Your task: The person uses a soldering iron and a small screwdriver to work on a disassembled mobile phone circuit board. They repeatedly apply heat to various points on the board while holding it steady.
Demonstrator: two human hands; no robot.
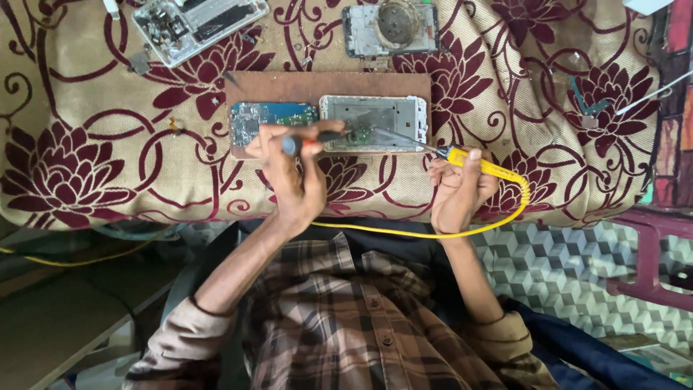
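Floral maroon cloth (pixel 86 108) is covering the work surface; on it, a brown board (pixel 289 87) is carrying an opened phone frame (pixel 375 119) beside a blue circuit board (pixel 271 117). Left hand (pixel 292 180) is gripping a screwdriver (pixel 314 140) over the frame; right hand (pixel 458 191) is pinching a yellow soldering iron (pixel 469 160), tip touching the frame's edge.

Two hands are working here: the left hand (pixel 292 177) and the right hand (pixel 456 189). Three opened phones are lying on the cloth: one near (pixel 373 123), one far left (pixel 198 22), one far (pixel 390 29). One blue circuit board (pixel 273 119) is sitting on one brown board (pixel 328 87).
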